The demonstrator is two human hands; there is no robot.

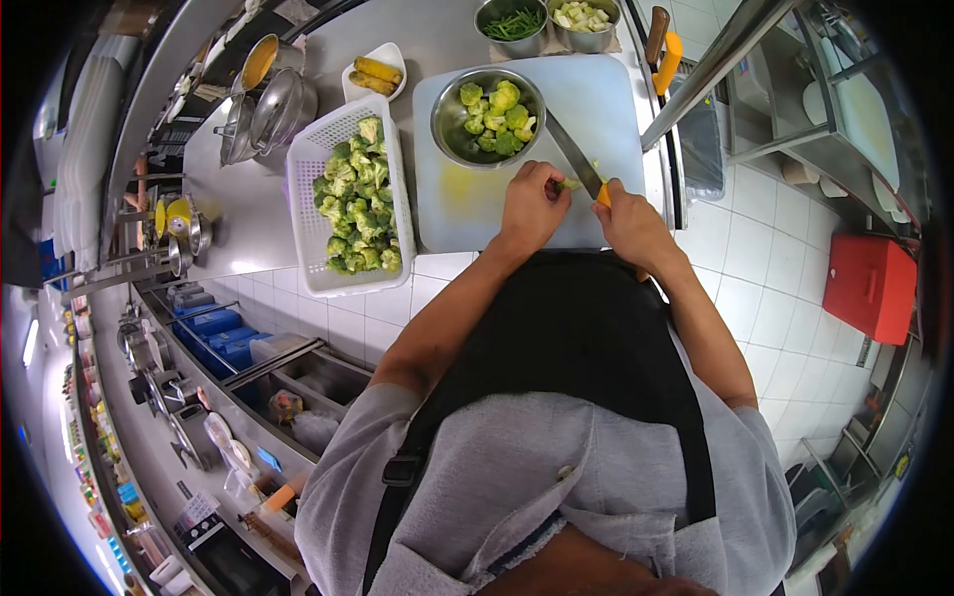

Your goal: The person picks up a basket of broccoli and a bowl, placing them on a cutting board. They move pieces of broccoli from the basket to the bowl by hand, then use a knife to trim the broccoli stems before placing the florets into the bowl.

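Note:
My right hand (632, 226) is wrapped round the orange handle of a large knife (573, 147), whose blade points up and left past the bowl. Just left of it, my left hand (535, 204) has its fingers curled together over the board, close to a small green piece (570, 183); whether it grips that piece is unclear. Both hands are over the pale cutting board (457, 214). Above my left hand sits a metal bowl (444, 136) holding green broccoli florets (504, 119). A white perforated basket (306, 219) with many broccoli florets (358, 204) stands at the board's left.
Bowls of green beans (514, 25) and pale cut pieces (581, 16) stand behind the board. A white dish (394, 57) holds yellow items. Metal pots (283, 109) are at the back left. Other knife handles (668, 62) stick up at the right edge.

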